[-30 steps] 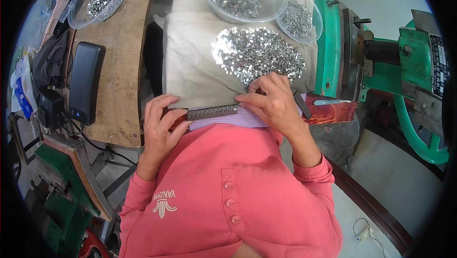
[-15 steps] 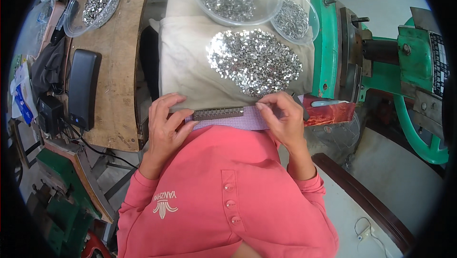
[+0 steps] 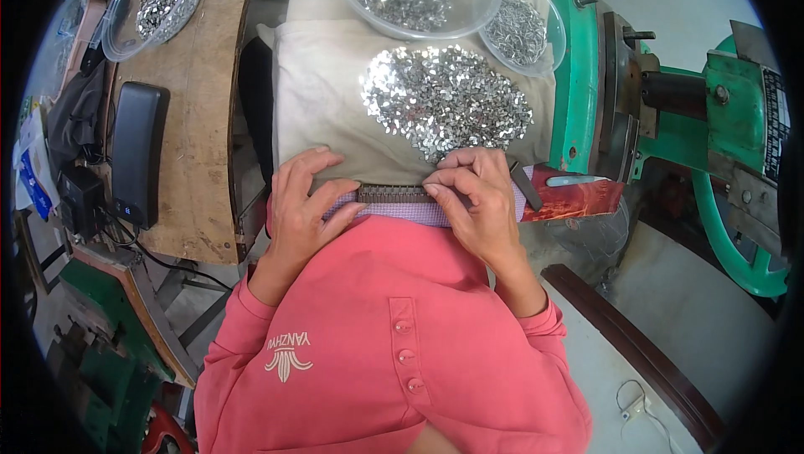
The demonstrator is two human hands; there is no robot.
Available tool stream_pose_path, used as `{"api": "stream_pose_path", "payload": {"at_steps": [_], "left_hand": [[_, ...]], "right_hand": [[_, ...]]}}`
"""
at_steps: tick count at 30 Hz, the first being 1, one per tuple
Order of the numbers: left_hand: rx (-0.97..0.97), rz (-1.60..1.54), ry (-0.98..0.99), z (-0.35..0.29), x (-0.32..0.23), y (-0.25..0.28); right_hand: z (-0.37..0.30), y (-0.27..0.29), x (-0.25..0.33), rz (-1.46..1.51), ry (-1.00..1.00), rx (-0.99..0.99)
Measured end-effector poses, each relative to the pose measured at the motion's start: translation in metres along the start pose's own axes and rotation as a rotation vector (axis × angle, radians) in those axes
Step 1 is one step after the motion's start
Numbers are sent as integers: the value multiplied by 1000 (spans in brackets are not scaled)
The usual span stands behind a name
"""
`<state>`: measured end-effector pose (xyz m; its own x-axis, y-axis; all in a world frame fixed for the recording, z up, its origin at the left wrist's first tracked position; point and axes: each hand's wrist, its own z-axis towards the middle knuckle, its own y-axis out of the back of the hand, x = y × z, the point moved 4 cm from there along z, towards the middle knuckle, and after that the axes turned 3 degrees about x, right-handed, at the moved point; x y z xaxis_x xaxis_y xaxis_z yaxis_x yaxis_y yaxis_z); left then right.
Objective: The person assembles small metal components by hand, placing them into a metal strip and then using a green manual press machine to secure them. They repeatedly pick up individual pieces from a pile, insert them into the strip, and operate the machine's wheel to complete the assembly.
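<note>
Dark grey metal makes up the slim slotted bar [image 3: 391,194], lying crosswise over the purple checked cloth [image 3: 402,214], close to the pink buttoned shirt [image 3: 352,312]. The left hand [image 3: 300,207] pinches its left end between thumb and forefinger. The right hand [image 3: 477,203] has its thumb and forefinger nearly together at the other end; whether they grip the bar or a small part, I cannot tell. Just beyond runs the near edge of the beige cloth [image 3: 322,94], with open room left of the loose heap of shiny silver metal pieces [image 3: 448,102]. A narrow dark gap divides this cloth from the brown wooden table [image 3: 197,119]; on the right, the green metal machine [image 3: 575,77] bounds it. Behind the heap, a large round clear plastic tub [image 3: 479,18] holds silver pieces; the smaller clear round tub [image 3: 557,43] beside it holds thin silver parts.
</note>
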<state>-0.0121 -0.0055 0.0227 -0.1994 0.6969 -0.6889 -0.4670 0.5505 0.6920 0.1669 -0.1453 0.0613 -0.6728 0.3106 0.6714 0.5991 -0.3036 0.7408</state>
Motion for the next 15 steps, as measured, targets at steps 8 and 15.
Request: {"api": "stream_pose_path", "payload": {"at_steps": [8,15], "left_hand": [[11,-29,21,-2,2,-1],[9,-36,30,-2,2,-1]], "right_hand": [[-1,-2,0,-84,9,-14],[-15,18,-12,-79,17,-57]]}}
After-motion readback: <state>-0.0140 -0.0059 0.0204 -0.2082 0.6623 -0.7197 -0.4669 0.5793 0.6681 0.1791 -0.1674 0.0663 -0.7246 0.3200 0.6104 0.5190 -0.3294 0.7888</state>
